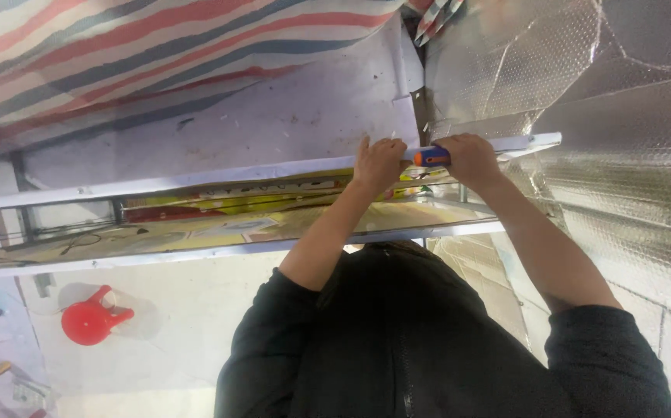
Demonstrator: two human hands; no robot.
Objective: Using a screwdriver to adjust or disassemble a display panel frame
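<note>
The right hand [471, 159] is closed around a tool with an orange and blue handle [432, 157], held against the top edge of a long silver panel [196, 182]. The left hand [378, 162] grips that same edge just beside the tool. A red object [92, 319] lies on the floor [188, 325], well apart.

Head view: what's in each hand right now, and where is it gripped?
Right hand grips an orange-and-blue tool by its handle. Left hand holds the top edge of the long silver rail.
</note>
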